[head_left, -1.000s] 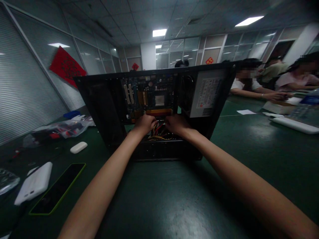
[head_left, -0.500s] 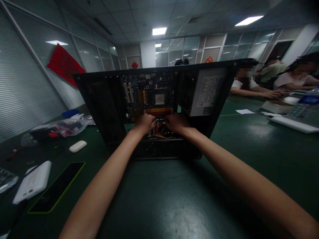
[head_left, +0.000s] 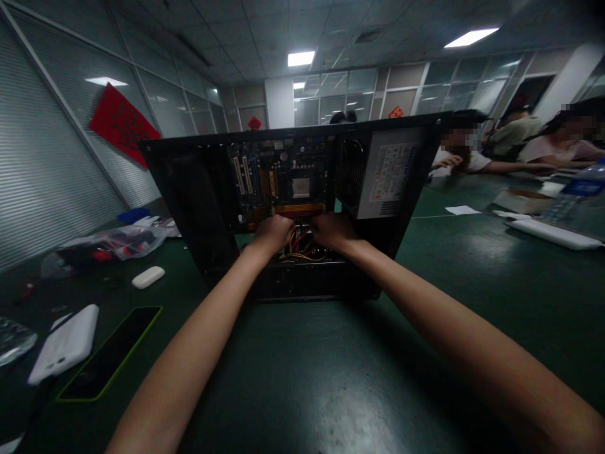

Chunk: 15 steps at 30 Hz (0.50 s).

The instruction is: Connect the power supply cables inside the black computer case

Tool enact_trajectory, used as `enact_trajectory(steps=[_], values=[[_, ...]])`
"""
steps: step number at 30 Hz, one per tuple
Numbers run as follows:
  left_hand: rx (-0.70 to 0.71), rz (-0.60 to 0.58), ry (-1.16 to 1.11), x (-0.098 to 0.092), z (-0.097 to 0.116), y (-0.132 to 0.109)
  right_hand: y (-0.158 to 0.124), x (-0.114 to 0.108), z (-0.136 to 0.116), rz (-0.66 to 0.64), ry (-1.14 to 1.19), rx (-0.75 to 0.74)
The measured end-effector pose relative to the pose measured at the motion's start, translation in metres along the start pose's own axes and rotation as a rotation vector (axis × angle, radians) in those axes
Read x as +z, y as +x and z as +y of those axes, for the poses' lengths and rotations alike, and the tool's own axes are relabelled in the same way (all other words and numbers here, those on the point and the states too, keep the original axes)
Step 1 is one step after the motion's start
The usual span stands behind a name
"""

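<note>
An open black computer case (head_left: 179, 189) stands before me on the green table (head_left: 283, 366). Inside are the motherboard (head_left: 265, 157), a power supply (head_left: 390, 170) with a label at upper right, and a bundle of coloured cables (head_left: 307, 253) at the bottom. My left hand (head_left: 274, 232) is closed just below the orange memory slots (head_left: 302, 209), beside the cables. Opposite it, my right hand (head_left: 333, 230) is also closed, under the right end of those slots. Both hands' fingertips are turned away from me, so whatever they hold is hidden.
At left lie a phone with a green edge (head_left: 113, 353), a white power bank (head_left: 66, 343), a small white case (head_left: 148, 277) and a plastic bag (head_left: 104, 249). Rightwards are a paper sheet (head_left: 462, 210), an open box (head_left: 522, 200) and a water bottle (head_left: 579, 192). People sit beyond.
My hands stay at nearly the same spot inside the case. The view has shifted slightly. At right, a seated person's hand has lifted from the table towards their chest.
</note>
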<state>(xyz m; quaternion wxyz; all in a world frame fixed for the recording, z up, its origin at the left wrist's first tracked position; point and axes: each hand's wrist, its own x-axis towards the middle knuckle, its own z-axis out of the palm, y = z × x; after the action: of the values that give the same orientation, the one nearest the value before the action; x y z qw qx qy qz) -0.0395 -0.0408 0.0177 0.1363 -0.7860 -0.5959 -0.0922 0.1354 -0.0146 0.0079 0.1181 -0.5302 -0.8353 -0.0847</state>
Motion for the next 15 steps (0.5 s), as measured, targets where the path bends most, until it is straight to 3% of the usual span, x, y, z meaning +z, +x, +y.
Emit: enact_trajectory(steps=[15], values=[[-0.001,0.003,0.037,-0.0037,0.0030,-0.0023,0.0007,0.0018,0.0014,0.017,0.010,-0.015]])
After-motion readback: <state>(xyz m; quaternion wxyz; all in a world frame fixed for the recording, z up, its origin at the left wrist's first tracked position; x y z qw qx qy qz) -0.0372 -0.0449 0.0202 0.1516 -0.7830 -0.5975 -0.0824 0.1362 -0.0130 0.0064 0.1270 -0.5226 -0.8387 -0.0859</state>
